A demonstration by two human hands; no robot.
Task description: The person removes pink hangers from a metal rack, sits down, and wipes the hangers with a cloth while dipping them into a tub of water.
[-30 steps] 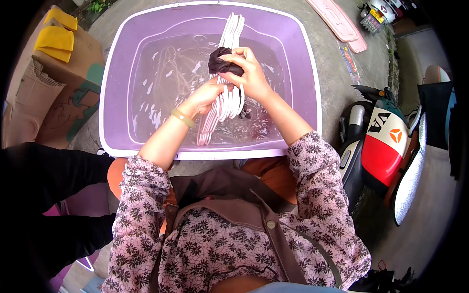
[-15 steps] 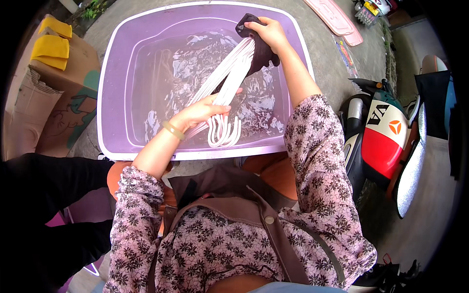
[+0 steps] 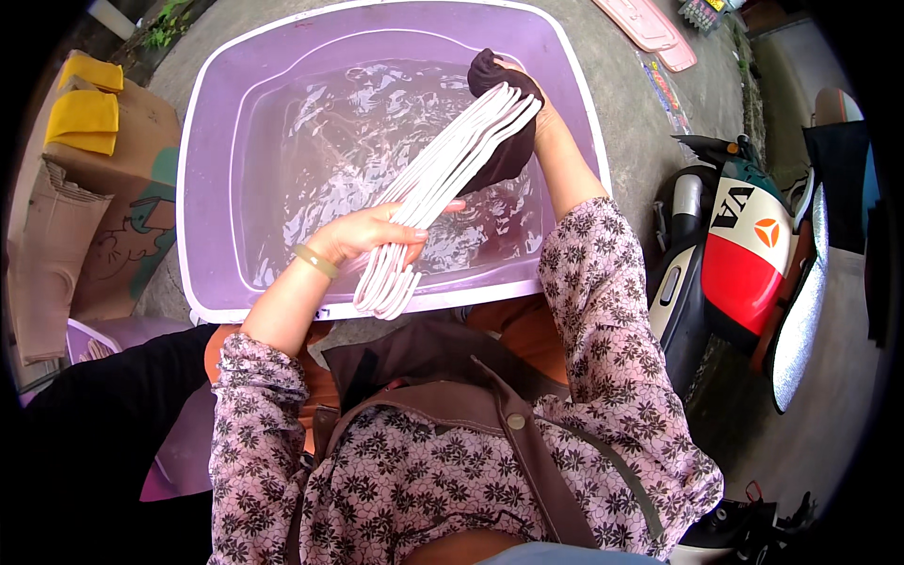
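A bundle of several white clothes hangers (image 3: 443, 174) slants over a purple tub (image 3: 212, 188) of water, hooks toward me. My left hand (image 3: 363, 231), with a pale bangle at the wrist, is closed round the bundle near the hooks. At the far end, my right hand (image 3: 529, 89) holds a dark wet cloth (image 3: 504, 160) against the hangers. Its fingers are mostly hidden behind the cloth and hangers. Part of the cloth hangs down over the water.
A cardboard box (image 3: 141, 122) with yellow cloths (image 3: 83, 121) on it stands at the left. A scooter (image 3: 749, 245) is parked at the right. A pink lid (image 3: 650, 33) lies on the concrete at the far right. Another person's dark-clothed leg (image 3: 113, 395) is at my left.
My left hand and the hanger hooks have moved a little left and toward me. My right hand has turned behind the cloth, now lower and slightly right, and the hanger ends show in front.
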